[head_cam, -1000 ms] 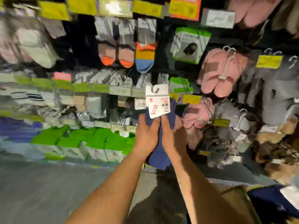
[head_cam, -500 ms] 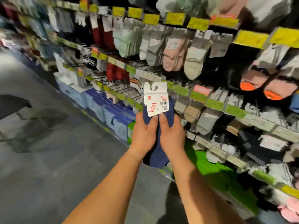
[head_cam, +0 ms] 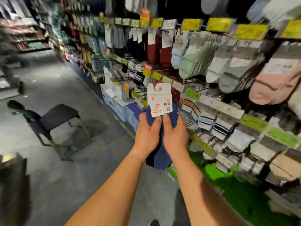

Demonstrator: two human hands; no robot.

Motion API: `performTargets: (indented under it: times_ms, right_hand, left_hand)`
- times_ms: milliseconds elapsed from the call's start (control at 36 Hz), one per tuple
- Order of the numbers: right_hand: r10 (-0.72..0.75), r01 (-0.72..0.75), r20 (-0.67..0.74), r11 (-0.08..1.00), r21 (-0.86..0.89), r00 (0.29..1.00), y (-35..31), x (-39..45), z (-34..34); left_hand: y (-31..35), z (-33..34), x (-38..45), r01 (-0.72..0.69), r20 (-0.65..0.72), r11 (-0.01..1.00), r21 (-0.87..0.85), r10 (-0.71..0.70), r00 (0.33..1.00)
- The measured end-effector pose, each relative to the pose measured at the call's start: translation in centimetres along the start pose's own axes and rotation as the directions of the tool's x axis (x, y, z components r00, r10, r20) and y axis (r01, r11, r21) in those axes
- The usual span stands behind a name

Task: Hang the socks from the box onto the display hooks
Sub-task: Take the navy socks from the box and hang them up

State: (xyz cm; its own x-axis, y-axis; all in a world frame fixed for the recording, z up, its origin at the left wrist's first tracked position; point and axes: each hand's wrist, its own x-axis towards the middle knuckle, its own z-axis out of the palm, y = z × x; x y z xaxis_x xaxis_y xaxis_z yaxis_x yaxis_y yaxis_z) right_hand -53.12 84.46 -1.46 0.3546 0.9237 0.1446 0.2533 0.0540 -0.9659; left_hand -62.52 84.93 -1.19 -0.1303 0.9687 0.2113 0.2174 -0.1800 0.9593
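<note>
I hold a pack of dark blue socks (head_cam: 160, 154) upright in front of me, its white card header (head_cam: 160, 100) with a hook cut-out pointing up. My left hand (head_cam: 147, 134) grips the pack's left side and my right hand (head_cam: 175, 136) grips its right side, thumbs meeting just under the card. The pack is in the air, left of the display rows. Display hooks (head_cam: 192, 82) loaded with hanging socks fill the wall on the right. No box is in view.
A long sock display wall (head_cam: 219, 103) with yellow and green price tags runs from the right into the distance. A black chair (head_cam: 55, 121) stands on the grey aisle floor at left. Blue and white boxes (head_cam: 117, 105) sit at the shelf's base.
My view has swung left along the aisle; the slipper section has left the frame and the chair has come in. Both hands keep the same hold on the sock pack.
</note>
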Motion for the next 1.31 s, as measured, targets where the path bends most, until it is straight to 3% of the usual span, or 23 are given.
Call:
performTargets:
  times_ms: [139, 389, 639, 750, 889, 1028, 1167, 1306]
  right_hand:
    - [-0.043, 0.044, -0.019, 0.998, 0.035, 0.999, -3.0, 8.6, 6.8]
    - [-0.089, 0.091, -0.065, 0.996, 0.023, 0.994, -6.1, 20.5, 15.2]
    - [-0.134, 0.121, -0.292, 0.991, -0.062, 0.947, -6.1, 29.3, 21.6]
    - [-0.098, 0.090, -0.438, 0.995, -0.038, 0.894, -7.5, 32.4, 25.6]
    - [-0.130, 0.182, -0.624, 0.983, 0.021, 0.771, -11.7, 34.6, 29.3]
    - [-0.230, 0.196, -0.739, 0.971, -0.133, 0.633, -15.1, 36.5, 30.1]
    - [-0.254, 0.206, -0.722, 0.966, -0.156, 0.644, -18.3, 37.2, 30.2]
    - [-0.203, 0.293, -0.735, 0.956, -0.007, 0.646, -20.1, 37.8, 30.8]
  left_hand:
    - [0.7, -2.7, 11.0, -0.008, 0.019, 0.999, 0.031, 0.007, 1.000]
    - [-1.2, -4.6, 26.6, -0.072, 0.018, 0.995, -0.067, 0.073, 0.997]
    - [-3.4, -4.4, 39.2, -0.093, 0.238, 0.964, -0.250, 0.155, 0.959]
    - [-4.1, -5.8, 45.1, -0.120, 0.349, 0.947, -0.297, 0.225, 0.910]
    - [-2.6, -7.4, 50.9, -0.141, 0.445, 0.915, -0.378, 0.313, 0.839]
    - [0.6, -7.8, 54.2, -0.184, 0.514, 0.883, -0.432, 0.409, 0.754]
    - [2.3, -8.8, 56.3, -0.008, 0.601, 0.851, -0.525, 0.378, 0.705]
    - [3.4, -9.8, 57.9, 0.196, 0.639, 0.751, -0.630, 0.357, 0.682]
